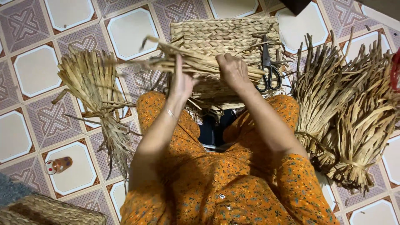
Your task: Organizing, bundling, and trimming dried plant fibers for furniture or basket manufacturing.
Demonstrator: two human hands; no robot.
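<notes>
A woven straw mat [221, 35] of braided dry fibre lies on the tiled floor in front of my knees. My left hand [180, 81] stands edge-up against a loose bunch of straw strands [183, 60] that crosses the mat's near edge. Over those same strands, to the right, my right hand [234, 71] presses down with its fingers curled on them. Black scissors [268, 68] rest on the mat just right of my right hand.
A tied bundle of dry straw [93, 89] lies on the floor to the left. Larger bundles [350, 104] are piled at the right. A small patterned cup [58, 165] lies at the lower left, beside a woven basket edge [46, 212].
</notes>
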